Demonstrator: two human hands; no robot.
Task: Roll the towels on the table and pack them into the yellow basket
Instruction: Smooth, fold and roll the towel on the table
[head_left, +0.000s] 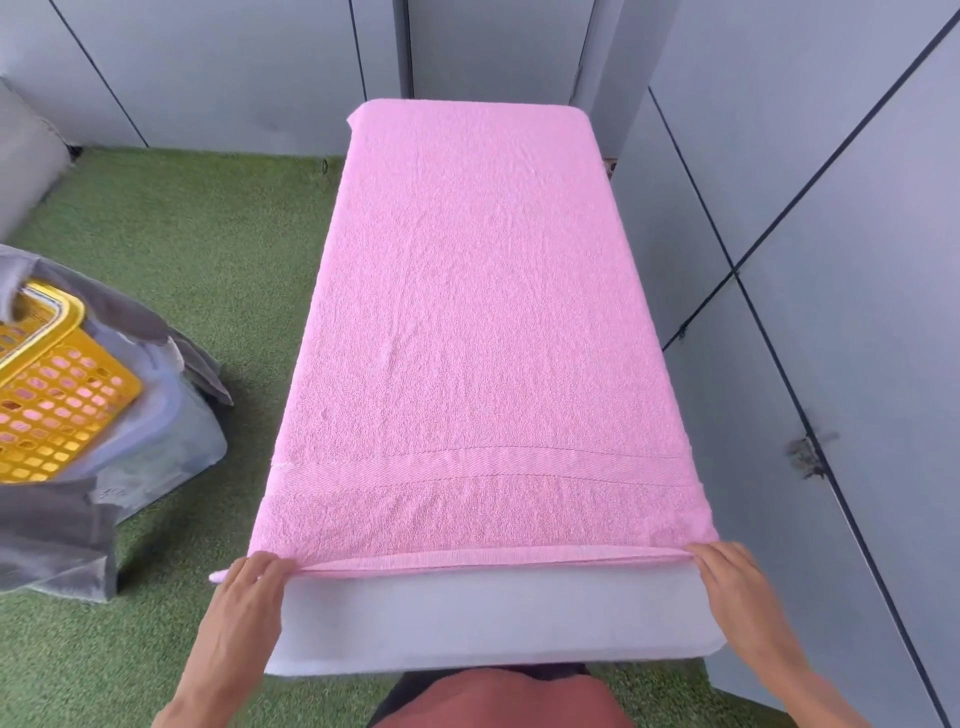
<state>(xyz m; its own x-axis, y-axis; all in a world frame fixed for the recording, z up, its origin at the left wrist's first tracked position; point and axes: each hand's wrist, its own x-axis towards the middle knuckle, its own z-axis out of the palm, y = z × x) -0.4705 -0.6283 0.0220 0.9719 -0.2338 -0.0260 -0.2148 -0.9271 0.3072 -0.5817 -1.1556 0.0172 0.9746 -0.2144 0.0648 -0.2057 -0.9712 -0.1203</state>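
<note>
Green turf floor, yellow basket cut off, pink inside unclear

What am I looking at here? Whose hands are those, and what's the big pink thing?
There is one picture, taken by a camera worn on a person's head, looking down at their own hands. The big pink thing is a towel spread flat over a white table. The left hand and the right hand each rest on a near corner of the towel's edge, ready to start rolling it. On the green floor to the left sits a yellow basket where rolled towels go.
</note>
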